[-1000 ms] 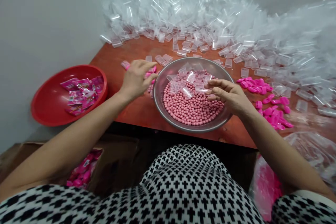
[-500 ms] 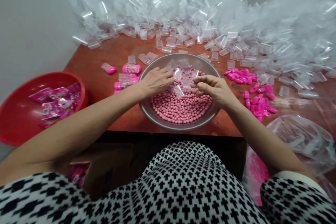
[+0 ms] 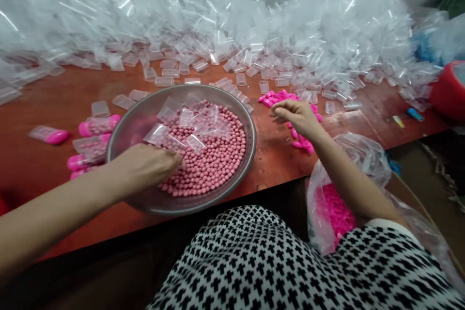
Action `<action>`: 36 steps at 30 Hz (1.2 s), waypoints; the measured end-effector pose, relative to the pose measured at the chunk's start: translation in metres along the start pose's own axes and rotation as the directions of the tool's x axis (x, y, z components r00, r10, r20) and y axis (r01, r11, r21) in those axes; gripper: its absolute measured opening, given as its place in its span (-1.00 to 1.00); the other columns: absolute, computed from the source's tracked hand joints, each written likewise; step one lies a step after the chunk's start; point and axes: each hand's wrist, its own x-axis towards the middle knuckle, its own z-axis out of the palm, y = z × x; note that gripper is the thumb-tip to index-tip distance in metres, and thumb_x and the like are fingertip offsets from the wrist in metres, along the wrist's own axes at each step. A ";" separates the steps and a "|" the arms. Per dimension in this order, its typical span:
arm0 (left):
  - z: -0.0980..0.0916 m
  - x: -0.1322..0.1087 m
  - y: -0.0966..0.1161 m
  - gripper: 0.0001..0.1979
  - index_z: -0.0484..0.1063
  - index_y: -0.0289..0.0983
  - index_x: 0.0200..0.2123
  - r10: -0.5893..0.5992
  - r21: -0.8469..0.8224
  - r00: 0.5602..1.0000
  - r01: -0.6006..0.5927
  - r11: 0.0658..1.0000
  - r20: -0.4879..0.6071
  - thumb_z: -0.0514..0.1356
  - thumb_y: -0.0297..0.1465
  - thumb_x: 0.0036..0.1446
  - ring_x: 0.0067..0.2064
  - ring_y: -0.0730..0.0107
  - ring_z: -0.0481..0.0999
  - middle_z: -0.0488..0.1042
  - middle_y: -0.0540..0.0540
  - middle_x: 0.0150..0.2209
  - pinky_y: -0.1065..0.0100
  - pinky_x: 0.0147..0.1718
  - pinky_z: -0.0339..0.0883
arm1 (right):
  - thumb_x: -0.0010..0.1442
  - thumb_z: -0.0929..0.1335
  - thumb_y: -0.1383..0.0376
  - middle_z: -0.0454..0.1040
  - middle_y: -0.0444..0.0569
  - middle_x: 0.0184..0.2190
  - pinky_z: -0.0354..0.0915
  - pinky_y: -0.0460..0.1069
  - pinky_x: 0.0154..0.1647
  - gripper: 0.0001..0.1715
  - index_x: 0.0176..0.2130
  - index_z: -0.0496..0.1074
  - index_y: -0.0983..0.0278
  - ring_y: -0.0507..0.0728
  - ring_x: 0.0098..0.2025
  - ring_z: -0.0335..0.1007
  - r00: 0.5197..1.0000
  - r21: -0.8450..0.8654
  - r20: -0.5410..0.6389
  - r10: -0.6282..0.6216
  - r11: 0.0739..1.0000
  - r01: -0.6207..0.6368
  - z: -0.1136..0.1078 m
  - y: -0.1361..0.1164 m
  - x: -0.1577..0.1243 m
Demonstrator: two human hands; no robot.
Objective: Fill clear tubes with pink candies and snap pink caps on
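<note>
A wide grey metal bowl [image 3: 232, 193] holds many round pink beads [image 3: 214, 174], and several small clear plastic tubes [image 3: 196, 144] lie on top of them. My left hand [image 3: 152, 167] is inside the bowl at its near left, fingers curled down against the beads. Those fingertips are hidden, and whatever they hold does not show. My right hand [image 3: 298, 116] hovers over a pile of bright pink caps [image 3: 278, 97] to the right of the bowl. Its fingers are loosely bent, thumb apart from them, and nothing shows between them.
Left of the bowl lie several capped, bead-filled tubes [image 3: 98, 126]. A large heap of clear tubes [image 3: 218, 14] covers the back of the red-brown table [image 3: 279, 164]. A plastic bag of pink pieces [image 3: 334, 213] is below my right forearm. A red container [image 3: 450, 89] stands far right.
My view has swung to the right. My right hand has left the bowl and moved over the pink caps. My left hand has come nearer to me, lower into the beads.
</note>
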 end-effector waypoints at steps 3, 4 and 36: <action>0.006 0.023 0.026 -0.75 0.44 -0.31 -0.50 0.096 0.206 0.974 -0.139 0.968 0.205 0.06 -0.66 0.10 -0.48 0.22 0.47 0.55 -0.19 -0.50 0.30 -0.49 0.04 | 0.03 0.49 0.18 0.57 -0.09 -0.43 0.38 -0.10 -0.43 -0.74 -0.32 0.51 0.31 0.01 -0.44 0.49 0.982 -0.100 -0.183 0.051 0.993 -0.070 -0.040 0.022 0.023; 0.007 0.033 0.035 -0.75 0.46 -0.32 -0.47 0.118 0.215 0.968 -0.167 0.962 0.221 0.05 -0.66 0.12 -0.44 0.19 0.50 0.56 -0.23 -0.46 0.29 -0.47 0.07 | 0.04 0.47 0.21 0.56 -0.08 -0.44 0.37 -0.10 -0.43 -0.78 -0.33 0.50 0.31 0.01 -0.45 0.48 0.973 -0.128 -0.221 0.058 0.988 -0.088 -0.048 0.028 0.030; 0.009 0.042 0.052 -0.73 0.53 -0.33 -0.17 -0.268 -0.986 0.951 -0.167 -0.016 -0.157 0.37 -0.44 0.00 -0.25 0.43 0.56 0.55 -0.05 -0.31 0.29 -0.14 0.50 | 0.26 0.30 0.29 0.57 0.33 -0.14 0.28 0.13 -0.14 -0.71 -0.14 0.53 0.39 0.35 -0.09 0.49 0.996 -0.985 -0.006 -0.085 0.173 0.009 -0.027 0.036 0.113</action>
